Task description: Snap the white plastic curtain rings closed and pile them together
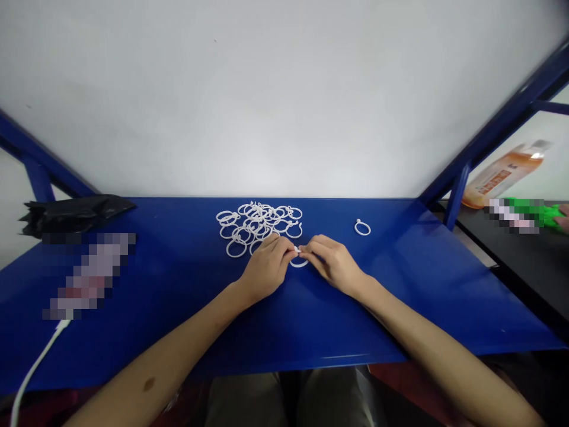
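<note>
A white plastic ring (pixel 299 264) is pinched at its top between my two hands, just above the blue tabletop. My left hand (pixel 268 265) grips its upper left side with thumb and forefinger. From the other side, my right hand (pixel 334 261) pinches the same ring near its small tab. The fingertips partly hide where the ring's ends meet. Right behind my left hand lies a loose pile of similar white rings (pixel 236 248), some with small knobs. A single white ring (pixel 363 232) with a closed knob lies apart, to the right of my right hand.
The blue table (pixel 186 332) backs onto a pale wall (pixel 267 107). At left are a black plastic bag (pixel 80 213), a blurred-out object (pixel 95 276) and a white cable (pixel 38 362). Blue frame bars (pixel 457 196) rise at the right, beside an orange bottle (pixel 504 177).
</note>
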`<action>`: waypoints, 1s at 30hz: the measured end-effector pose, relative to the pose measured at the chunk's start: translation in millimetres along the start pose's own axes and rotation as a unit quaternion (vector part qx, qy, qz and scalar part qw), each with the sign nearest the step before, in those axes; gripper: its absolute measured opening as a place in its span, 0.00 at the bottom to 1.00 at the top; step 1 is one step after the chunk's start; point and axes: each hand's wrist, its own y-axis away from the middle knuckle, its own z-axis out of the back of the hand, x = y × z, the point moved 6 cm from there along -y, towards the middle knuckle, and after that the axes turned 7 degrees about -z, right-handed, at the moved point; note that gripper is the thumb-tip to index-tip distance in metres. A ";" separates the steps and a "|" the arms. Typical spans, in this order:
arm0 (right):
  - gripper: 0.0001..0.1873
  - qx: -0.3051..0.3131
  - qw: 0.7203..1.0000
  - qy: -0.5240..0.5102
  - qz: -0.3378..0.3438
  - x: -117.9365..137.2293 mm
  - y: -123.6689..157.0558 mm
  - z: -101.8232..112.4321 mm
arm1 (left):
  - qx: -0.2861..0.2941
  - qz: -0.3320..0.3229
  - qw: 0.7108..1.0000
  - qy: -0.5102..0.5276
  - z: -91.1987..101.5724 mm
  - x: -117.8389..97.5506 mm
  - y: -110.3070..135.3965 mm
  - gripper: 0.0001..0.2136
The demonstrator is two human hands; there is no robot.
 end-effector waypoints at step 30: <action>0.06 0.060 0.940 0.229 -0.246 -54.8 0.0 -5.1 | 0.147 -0.006 0.978 -0.145 -14.1 14.3 0.9 0.12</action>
